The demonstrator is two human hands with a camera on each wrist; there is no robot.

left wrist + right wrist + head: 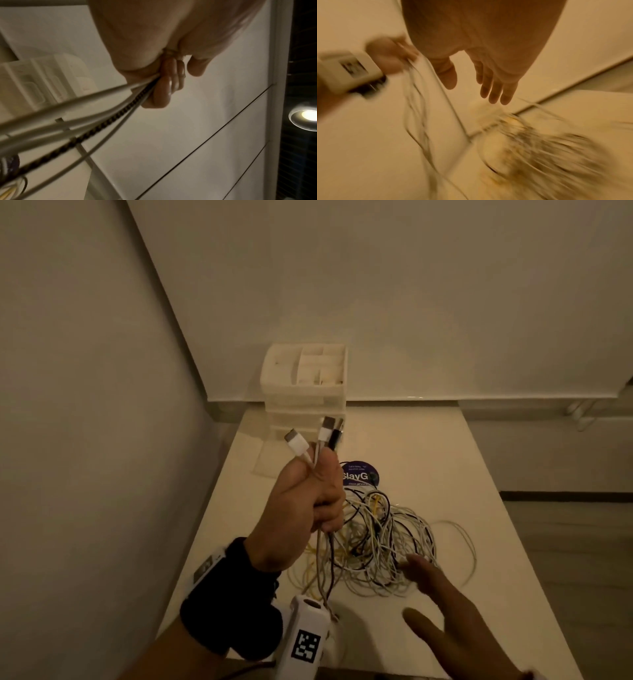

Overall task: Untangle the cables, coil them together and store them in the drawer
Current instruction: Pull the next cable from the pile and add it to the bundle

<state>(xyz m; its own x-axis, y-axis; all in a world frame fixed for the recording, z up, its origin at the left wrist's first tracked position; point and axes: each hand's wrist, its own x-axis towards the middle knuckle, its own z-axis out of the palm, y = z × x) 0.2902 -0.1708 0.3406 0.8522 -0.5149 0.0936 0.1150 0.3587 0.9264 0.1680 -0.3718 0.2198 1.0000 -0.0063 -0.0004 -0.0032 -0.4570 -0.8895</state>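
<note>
You are standing at a pale table (428,446) pushed into the corner of a plain, dimly lit room. In the head view, a white drawer organiser (305,385) sits at the table's far edge against the wall; its open top tray is split into compartments, and what lies in them is too washed out to name. Its lowest drawer looks pulled forward. Nearer to you than the organiser lies a tangled pile of cables (383,539), white, dark and yellow strands looped over one another, with a round purple sticker (359,474) between pile and organiser. Your left hand (301,508) is raised between you and the organiser, fist clenched round three cable ends; their plugs (318,436), two white and one black, stick up above your thumb while the cords trail down to the pile. Your right hand (445,604) hovers just on the near side of the pile, fingers spread and straight, holding nothing.

From the left wrist, your curled fingers (164,88) clamp pale cords and a dark braided cord (102,125), which run out taut past the organiser (42,83).

From the right wrist, heavily blurred, your right hand's fingers (496,88) point out flat and free above the pile (547,155), with the left hand (388,56) off to the side gripping its strands.
</note>
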